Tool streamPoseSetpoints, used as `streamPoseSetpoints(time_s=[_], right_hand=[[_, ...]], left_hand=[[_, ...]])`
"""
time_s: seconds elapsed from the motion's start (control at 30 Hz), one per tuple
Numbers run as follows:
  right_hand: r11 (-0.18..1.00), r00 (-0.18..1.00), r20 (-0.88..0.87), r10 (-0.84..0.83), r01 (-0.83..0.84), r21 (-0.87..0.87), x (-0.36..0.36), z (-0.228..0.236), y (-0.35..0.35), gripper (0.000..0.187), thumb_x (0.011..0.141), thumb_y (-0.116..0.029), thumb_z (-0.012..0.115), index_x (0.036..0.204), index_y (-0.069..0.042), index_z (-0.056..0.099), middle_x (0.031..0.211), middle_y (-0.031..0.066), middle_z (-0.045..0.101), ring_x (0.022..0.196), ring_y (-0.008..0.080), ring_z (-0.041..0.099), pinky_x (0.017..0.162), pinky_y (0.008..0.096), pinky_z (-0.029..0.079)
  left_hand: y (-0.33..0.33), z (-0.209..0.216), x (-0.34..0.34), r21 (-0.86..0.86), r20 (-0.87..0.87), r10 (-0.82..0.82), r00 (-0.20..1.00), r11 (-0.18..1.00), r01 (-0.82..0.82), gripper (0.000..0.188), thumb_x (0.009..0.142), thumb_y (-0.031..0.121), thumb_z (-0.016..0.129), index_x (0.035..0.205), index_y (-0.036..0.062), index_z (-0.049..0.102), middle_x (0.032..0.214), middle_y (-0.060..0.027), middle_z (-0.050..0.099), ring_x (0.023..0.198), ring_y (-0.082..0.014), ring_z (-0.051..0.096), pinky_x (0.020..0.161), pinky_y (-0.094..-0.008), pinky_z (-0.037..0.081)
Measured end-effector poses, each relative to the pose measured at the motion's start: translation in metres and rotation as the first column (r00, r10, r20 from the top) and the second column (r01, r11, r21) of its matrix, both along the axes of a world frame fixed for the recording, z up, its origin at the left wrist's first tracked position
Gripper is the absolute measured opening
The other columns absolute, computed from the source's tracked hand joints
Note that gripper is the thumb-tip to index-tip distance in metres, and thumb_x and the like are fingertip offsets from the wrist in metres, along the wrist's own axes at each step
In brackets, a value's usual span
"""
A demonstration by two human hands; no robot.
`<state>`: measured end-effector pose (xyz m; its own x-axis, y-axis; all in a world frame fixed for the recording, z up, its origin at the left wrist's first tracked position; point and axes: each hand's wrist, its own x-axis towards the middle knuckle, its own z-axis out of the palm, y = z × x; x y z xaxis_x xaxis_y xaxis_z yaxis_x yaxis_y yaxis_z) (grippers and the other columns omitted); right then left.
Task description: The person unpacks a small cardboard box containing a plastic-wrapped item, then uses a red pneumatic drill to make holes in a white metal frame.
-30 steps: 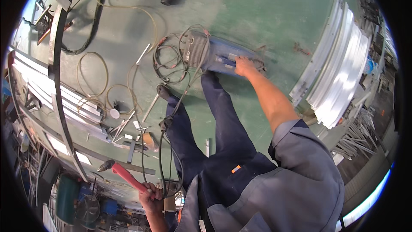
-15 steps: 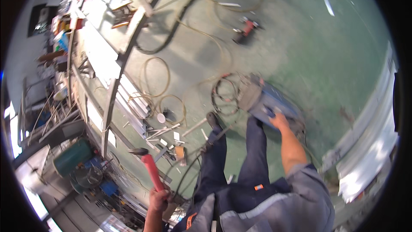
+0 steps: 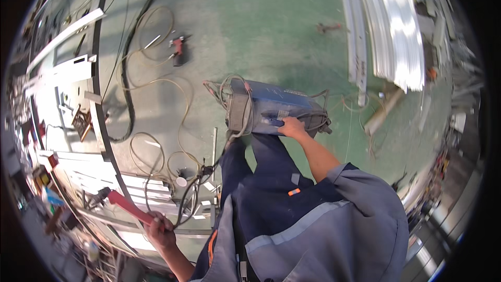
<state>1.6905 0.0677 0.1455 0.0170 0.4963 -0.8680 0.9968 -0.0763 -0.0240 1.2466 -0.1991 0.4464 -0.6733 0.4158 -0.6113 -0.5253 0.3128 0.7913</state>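
Note:
My left hand [image 3: 160, 231] is wrapped round a red-handled tool [image 3: 130, 208] with a dark angled head, hammer-like in shape; its exact kind is unclear. Black cables [image 3: 190, 198] loop from beside this hand toward my legs; whether they join the tool is hidden. My right hand [image 3: 292, 127] grips the handle on the side of a blue box-shaped welding machine [image 3: 274, 96], close in front of my legs. Grey leads wrap over both of its ends. Whether the machine's underside touches the floor cannot be seen.
On the green floor lie a red-and-black drill [image 3: 178, 49], a thin yellowish hose [image 3: 182, 94] and a thick black cable [image 3: 125, 73]. Long silvery profiles [image 3: 389, 26] are stacked at far right. A metal frame [image 3: 99, 83] with white strips spans the left side.
The view has swung to the right. The welding machine now lies more crosswise before my legs, still in my right hand. My left hand still holds the red-handled tool, now tilted further left.

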Motion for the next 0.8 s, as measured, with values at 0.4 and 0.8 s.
streamPoseSetpoints(time_s=[0.4,0.8], right_hand=[[0.696,0.734,-0.086,-0.673,0.669,0.261,0.076,0.143,-0.280,0.060,0.075,-0.048,0.074,0.120,-0.010,0.074,0.122,0.0202,0.071,0.115,0.0395,0.067,0.095,0.0519,0.055],[-0.051,-0.003,-0.220,-0.976,0.976,0.213,0.143,0.095,-0.502,0.060,0.070,-0.050,0.080,0.101,0.001,0.077,0.095,0.0225,0.076,0.091,0.0365,0.075,0.083,0.0458,0.058]], left_hand=[[0.067,-0.028,-0.026,0.080,-0.216,-0.575,0.789,0.795,0.601,0.013,0.085,0.014,0.061,0.090,0.0032,0.055,0.058,-0.0020,0.047,0.046,-0.0111,0.043,0.044,-0.0251,0.034],[0.172,-0.017,0.086,0.060,-0.265,-0.850,0.456,0.457,0.887,0.016,0.082,0.017,0.063,0.078,0.0067,0.052,0.055,-0.0009,0.045,0.042,-0.0113,0.041,0.042,-0.0247,0.033]])
